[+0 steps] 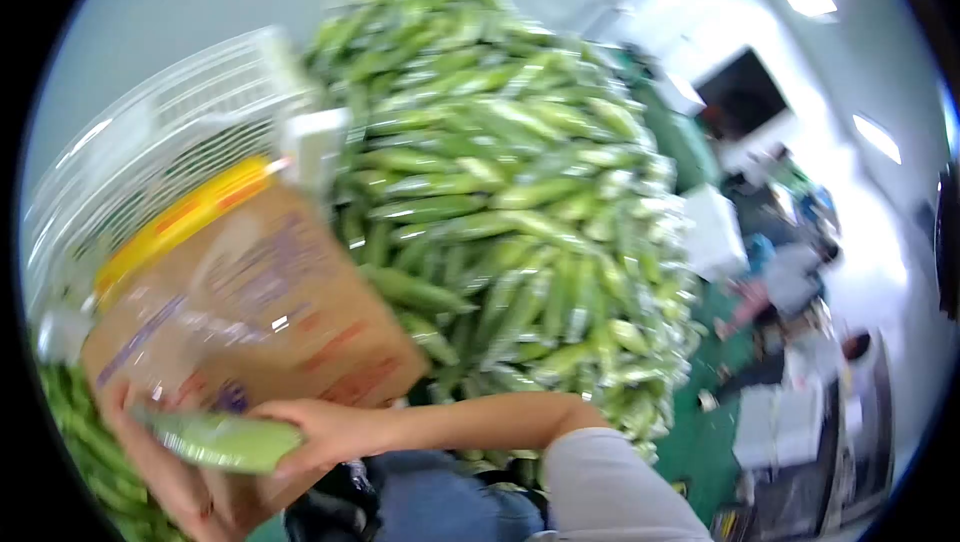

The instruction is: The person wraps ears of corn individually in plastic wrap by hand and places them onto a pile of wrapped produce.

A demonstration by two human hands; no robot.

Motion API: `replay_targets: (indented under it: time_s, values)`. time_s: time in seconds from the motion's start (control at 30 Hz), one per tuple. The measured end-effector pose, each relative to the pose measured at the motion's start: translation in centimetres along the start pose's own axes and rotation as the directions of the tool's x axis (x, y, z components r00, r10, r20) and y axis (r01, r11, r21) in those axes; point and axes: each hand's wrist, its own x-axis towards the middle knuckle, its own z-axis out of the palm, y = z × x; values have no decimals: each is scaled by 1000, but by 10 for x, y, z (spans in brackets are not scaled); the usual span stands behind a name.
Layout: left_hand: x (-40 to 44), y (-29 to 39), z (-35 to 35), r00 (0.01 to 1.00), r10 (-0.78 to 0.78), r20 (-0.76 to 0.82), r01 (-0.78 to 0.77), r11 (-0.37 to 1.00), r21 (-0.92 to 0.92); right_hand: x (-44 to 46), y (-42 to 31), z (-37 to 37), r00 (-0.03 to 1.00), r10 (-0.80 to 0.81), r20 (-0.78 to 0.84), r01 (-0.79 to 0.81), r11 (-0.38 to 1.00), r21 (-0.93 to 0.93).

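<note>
An ear of corn (235, 442) in its pale green husk, apparently under shiny film, lies between my two hands. My right hand (325, 432) closes around its thick end, thumb on top. At the narrow end, my left hand (155, 452) is closed on the corn; its fingers are blurred and partly hidden. Just beyond my hands is a brown cardboard carton (330, 292) with purple and red print, a yellow strip (185, 222) and clear plastic over it.
A large heap of film-wrapped corn (510, 192) rises beside the carton. Behind the carton stands a white slatted crate (210, 92). More green produce (95, 452) lies at lower left. Farther right are white boxes (780, 427) and several people (790, 277) on a green floor (700, 402).
</note>
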Motion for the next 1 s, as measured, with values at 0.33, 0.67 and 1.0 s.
replay_targets:
  time_s: [0.33, 0.67, 1.0]
  values:
    - [-61, -20, -13, 912, -410, -18, 391, 856, 338, 2, -60, -11, 114, -993, -7, 796, 95, -598]
    - [-93, 10, 31, 785, -17, 619, -588, 291, 754, 8, -60, -15, 614, -557, -559, 781, 533, 327]
    - [-79, 2, 57, 674, -512, 532, -262, 507, 821, -34, -22, -65, 733, -313, -604, 628, 653, 424]
